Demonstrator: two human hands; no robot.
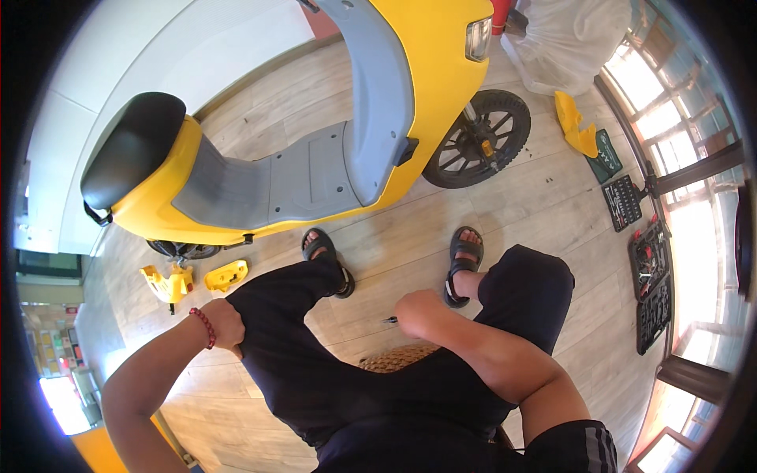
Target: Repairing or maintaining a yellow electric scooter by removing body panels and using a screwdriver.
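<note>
My right hand (419,313) is closed round a small dark tool (389,320), whose tip pokes out to the left, between my knees. My left hand (225,323), with a red bead bracelet at the wrist, rests against my left thigh; its fingers are mostly hidden. A yellow scooter (422,47) with a grey footboard (307,169) and black seat (134,146) stands side-on in front of me. Two loose yellow parts (167,285) (225,275) lie on the floor (394,252) below the rear of the scooter.
At the right, a yellow panel (576,124) lies beside a green case (605,162), a socket set (621,202) and open toolboxes (649,268) along the windows. A white plastic-covered object (564,39) stands at the back. A woven seat (398,359) shows beneath me.
</note>
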